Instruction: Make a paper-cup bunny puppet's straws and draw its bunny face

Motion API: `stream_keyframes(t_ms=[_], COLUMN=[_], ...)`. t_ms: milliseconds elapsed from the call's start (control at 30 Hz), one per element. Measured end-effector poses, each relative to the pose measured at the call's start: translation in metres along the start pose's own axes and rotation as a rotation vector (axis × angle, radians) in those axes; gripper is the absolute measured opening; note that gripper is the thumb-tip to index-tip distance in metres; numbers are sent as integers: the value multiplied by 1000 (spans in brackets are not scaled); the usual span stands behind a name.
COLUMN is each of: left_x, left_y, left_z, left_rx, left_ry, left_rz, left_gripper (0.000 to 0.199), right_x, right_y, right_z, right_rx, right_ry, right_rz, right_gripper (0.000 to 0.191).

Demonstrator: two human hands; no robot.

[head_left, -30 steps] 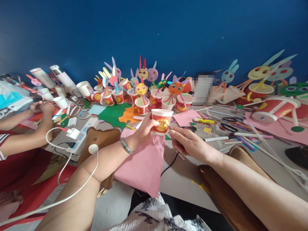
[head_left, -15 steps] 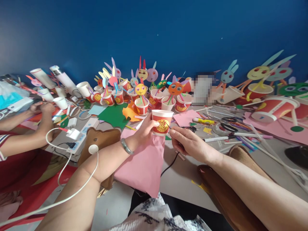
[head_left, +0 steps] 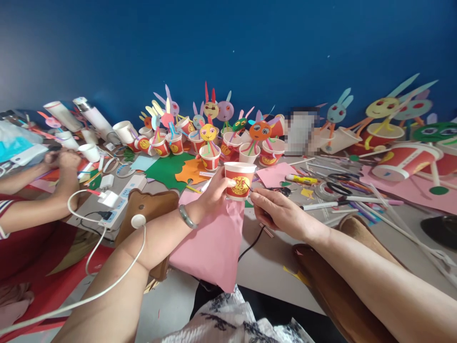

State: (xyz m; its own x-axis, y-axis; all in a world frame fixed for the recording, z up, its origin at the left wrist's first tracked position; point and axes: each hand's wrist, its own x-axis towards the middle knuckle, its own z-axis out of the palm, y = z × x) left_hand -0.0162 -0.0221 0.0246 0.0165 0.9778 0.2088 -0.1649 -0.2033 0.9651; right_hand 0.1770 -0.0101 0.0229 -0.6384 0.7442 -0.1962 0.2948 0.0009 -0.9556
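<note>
A red and white paper cup [head_left: 239, 180] with a yellow print stands upright in the air near the middle, its white rim up. My left hand [head_left: 217, 190] grips it from the left, thumb across its front. On the cup's right side, my right hand [head_left: 267, 205] has its fingers pinched on a thin dark tool, whose tip touches or nearly touches the print. Most of the tool is hidden in the fingers. Beneath the cup a pink sheet [head_left: 210, 243] hangs over the table edge.
Several cups with paper rabbit figures, one with a yellow face [head_left: 207, 133], line the blue wall. Pens, scissors and tape [head_left: 327, 190] lie at right. A power strip [head_left: 123, 202] and a brown cushion [head_left: 153, 209] are at left. Another person's hands [head_left: 66, 159] work far left.
The cup and both hands have shifted very slightly left in the view. The orange paper behind the cup now sits a little farther left. Both grips look the same.
</note>
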Motion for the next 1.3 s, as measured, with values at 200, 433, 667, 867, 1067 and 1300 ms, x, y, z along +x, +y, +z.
stream_keyframes(t_ms=[200,433,667,867,1067,1300], left_x=[0,1,0,3,4,5], left_y=[-3,-8,-14,-21,-27,-28], left_z=[-2,-7,-9,-11,-14,-13], left_rx=[207,351,418,452,502,497], left_ry=[-28,-74,-76,-67,-87,-69], left_rz=[54,145,185,220,226,270], left_gripper=[7,15,16,20,22,15], right_x=[1,1,1,0,0,-1], right_y=[3,4,0,2,1,-2], right_z=[0,0,2,2,4,6], right_rx=[33,22,5,21,62,119], right_ry=[-1,-5,4,19,15,-6], right_rz=[6,2,-9,-30,-19,-40], right_gripper=[45,47,46,47,48,45])
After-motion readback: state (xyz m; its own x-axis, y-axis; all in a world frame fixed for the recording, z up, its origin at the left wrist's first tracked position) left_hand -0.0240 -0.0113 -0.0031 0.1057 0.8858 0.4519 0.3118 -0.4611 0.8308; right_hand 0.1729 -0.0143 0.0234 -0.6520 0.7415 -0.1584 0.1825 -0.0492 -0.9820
